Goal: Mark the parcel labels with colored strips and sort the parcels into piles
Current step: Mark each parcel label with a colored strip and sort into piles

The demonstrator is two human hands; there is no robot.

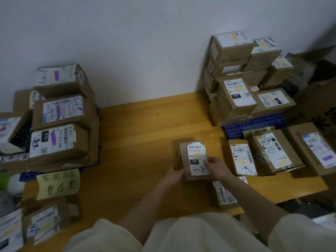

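A small brown parcel (183, 151) with a white label reading "15H" and a handwritten "4-3" lies on the wooden table (138, 135), right of centre. My left hand (175, 174) grips its lower left corner. My right hand (217, 167) grips its lower right edge, over part of the label. A faint yellow strip shows on the label. On the left stands a pile of parcels (61, 115) whose labels carry purple strips. A taller pile (240, 75) with yellow-marked labels stands at the back right.
A yellow handwritten note (58, 183) lies in front of the left pile. A blue perforated tray (254, 125) sits under the right pile. More parcels (272, 151) lie along the right edge, one (224, 194) under my right forearm, others (41, 224) at the bottom left.
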